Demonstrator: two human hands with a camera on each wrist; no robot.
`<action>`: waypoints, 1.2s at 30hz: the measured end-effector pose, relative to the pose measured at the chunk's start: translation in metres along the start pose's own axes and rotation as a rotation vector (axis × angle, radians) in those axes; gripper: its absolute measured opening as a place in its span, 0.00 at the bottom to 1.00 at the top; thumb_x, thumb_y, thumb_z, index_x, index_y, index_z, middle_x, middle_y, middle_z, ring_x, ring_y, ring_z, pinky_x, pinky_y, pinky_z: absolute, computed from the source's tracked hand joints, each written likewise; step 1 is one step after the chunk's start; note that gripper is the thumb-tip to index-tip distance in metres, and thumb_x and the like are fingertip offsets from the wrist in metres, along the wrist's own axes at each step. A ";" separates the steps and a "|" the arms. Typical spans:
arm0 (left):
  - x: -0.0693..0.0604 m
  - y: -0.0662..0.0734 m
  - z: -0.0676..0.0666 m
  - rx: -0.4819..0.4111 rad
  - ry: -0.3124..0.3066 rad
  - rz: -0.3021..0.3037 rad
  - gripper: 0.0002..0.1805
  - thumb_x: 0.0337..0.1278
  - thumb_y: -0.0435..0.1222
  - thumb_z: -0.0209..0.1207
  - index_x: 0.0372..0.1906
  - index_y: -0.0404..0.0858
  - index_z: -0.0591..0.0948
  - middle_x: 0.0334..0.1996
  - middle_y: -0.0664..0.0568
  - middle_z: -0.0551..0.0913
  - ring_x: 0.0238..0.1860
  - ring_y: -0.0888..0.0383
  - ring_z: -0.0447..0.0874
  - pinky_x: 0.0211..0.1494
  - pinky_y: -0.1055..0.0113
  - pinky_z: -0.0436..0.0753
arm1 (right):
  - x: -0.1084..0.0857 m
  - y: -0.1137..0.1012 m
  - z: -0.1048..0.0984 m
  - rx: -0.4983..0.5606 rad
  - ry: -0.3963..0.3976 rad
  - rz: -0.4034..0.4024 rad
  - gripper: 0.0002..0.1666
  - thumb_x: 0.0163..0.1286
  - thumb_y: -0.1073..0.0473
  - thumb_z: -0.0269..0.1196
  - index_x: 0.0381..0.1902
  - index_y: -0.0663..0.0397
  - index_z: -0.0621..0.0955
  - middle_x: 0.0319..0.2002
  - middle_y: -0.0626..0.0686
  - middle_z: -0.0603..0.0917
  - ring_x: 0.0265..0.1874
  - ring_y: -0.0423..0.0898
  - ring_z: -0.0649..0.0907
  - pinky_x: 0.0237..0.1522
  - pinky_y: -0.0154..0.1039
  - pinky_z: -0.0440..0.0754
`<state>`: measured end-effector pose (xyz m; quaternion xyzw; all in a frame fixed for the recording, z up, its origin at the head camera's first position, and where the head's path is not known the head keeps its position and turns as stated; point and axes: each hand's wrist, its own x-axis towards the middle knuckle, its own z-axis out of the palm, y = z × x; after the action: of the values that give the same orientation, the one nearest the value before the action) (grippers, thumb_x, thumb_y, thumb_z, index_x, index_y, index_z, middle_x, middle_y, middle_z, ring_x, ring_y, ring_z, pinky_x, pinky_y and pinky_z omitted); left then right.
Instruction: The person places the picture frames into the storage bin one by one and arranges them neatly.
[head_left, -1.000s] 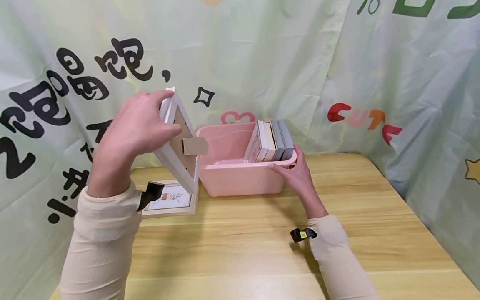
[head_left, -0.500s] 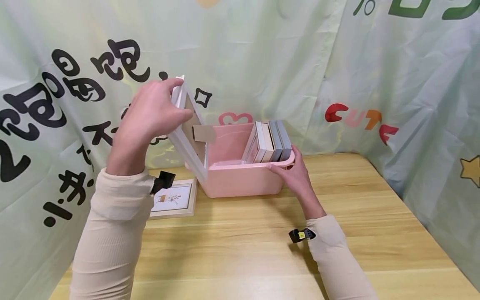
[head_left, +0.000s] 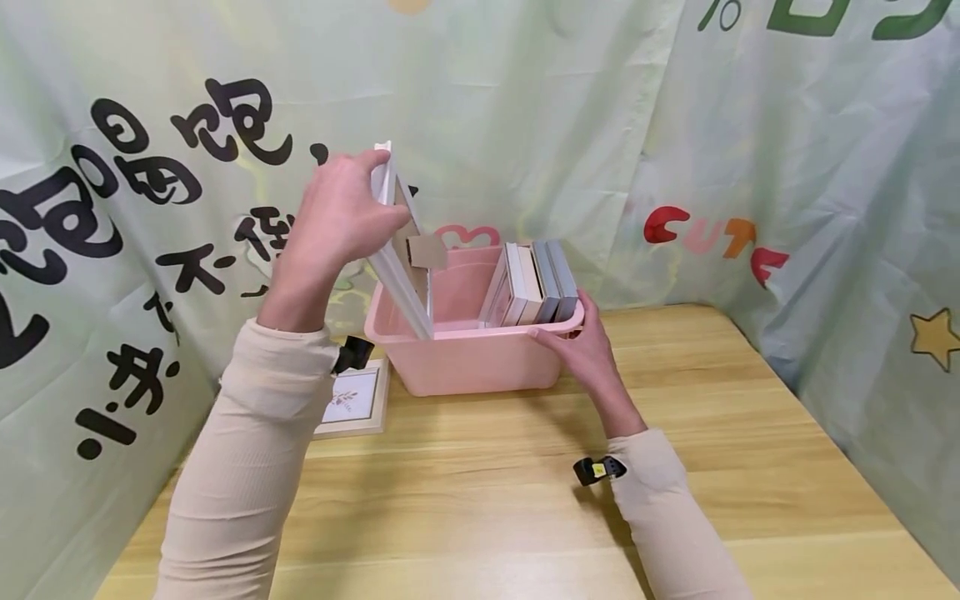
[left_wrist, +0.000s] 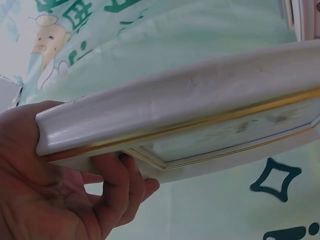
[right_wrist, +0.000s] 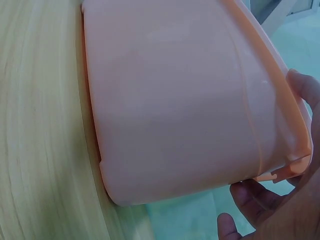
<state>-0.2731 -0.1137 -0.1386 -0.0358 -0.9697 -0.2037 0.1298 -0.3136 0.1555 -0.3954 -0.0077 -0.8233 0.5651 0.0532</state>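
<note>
My left hand (head_left: 347, 208) grips the top end of a white picture frame (left_wrist: 165, 105) with a gold inner edge. The frame is tilted on edge, its brown back and cardboard stand flap (head_left: 427, 252) facing right, its lower end over the left part of a pink bin (head_left: 480, 364). In the left wrist view, the thumb side and curled fingers clasp its end. At the bin's right end, my right hand (head_left: 590, 348) holds the rim, thumb at the front and fingers beneath the lip. Several frames (head_left: 534, 283) stand side by side inside the bin's right half.
A light wooden frame with a plant print (head_left: 360, 398) lies flat on the wooden table (head_left: 480, 500), left of the bin and partly behind my left sleeve. A printed curtain (head_left: 525, 108) hangs behind and along both sides.
My left hand has carried the white frame rightward and slightly up, from beside the bin to over its left part. The right hand stays on the rim.
</note>
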 end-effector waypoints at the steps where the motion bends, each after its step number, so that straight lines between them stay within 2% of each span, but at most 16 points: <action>1: 0.001 0.001 0.002 -0.002 0.002 -0.002 0.41 0.51 0.38 0.54 0.75 0.49 0.59 0.68 0.40 0.67 0.58 0.44 0.69 0.60 0.50 0.74 | 0.000 0.000 0.000 -0.003 0.000 0.000 0.68 0.51 0.34 0.71 0.78 0.36 0.42 0.76 0.55 0.56 0.72 0.54 0.64 0.69 0.54 0.66; 11: 0.017 0.011 0.023 -0.048 0.073 -0.031 0.42 0.50 0.38 0.57 0.75 0.52 0.59 0.65 0.42 0.68 0.55 0.46 0.71 0.58 0.54 0.76 | 0.000 -0.002 0.003 0.008 0.007 -0.001 0.68 0.50 0.34 0.71 0.77 0.34 0.43 0.76 0.54 0.56 0.72 0.52 0.64 0.68 0.52 0.67; 23: 0.033 0.017 0.054 -0.091 0.057 -0.034 0.41 0.52 0.38 0.59 0.74 0.51 0.61 0.64 0.43 0.69 0.53 0.49 0.72 0.54 0.58 0.79 | -0.001 -0.002 0.002 0.003 0.018 0.005 0.66 0.51 0.34 0.71 0.77 0.34 0.44 0.75 0.53 0.57 0.70 0.53 0.66 0.68 0.53 0.67; 36: 0.043 0.006 0.089 -0.097 0.030 -0.049 0.40 0.53 0.41 0.60 0.74 0.48 0.62 0.64 0.42 0.68 0.52 0.46 0.74 0.56 0.56 0.77 | 0.000 0.000 0.002 0.009 0.014 -0.010 0.68 0.49 0.33 0.72 0.77 0.34 0.44 0.75 0.53 0.58 0.70 0.52 0.66 0.68 0.53 0.67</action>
<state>-0.3349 -0.0713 -0.2036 -0.0153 -0.9573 -0.2541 0.1374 -0.3139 0.1534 -0.3961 -0.0072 -0.8204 0.5683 0.0620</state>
